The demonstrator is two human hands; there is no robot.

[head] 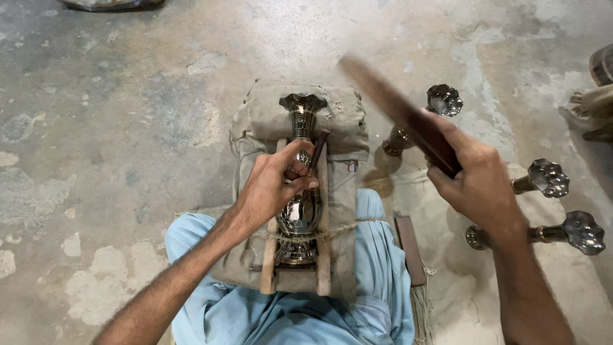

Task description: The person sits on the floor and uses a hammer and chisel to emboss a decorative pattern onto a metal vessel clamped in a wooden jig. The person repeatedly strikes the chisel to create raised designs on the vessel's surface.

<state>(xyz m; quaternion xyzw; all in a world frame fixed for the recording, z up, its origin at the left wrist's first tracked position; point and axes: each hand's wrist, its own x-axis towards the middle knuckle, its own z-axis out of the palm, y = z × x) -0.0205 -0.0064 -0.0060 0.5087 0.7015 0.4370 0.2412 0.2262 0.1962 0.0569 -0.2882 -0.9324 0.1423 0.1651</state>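
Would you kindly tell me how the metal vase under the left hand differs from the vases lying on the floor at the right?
The vase under the left hand lies cradled between wooden slats on a cloth-wrapped block; the floor vases lie loose on the floor. The left hand presses a slim tool against the cradled one; nothing touches the others. Its flared mouth points away from the person; theirs point right. All share shiny metal and fluted mouths.
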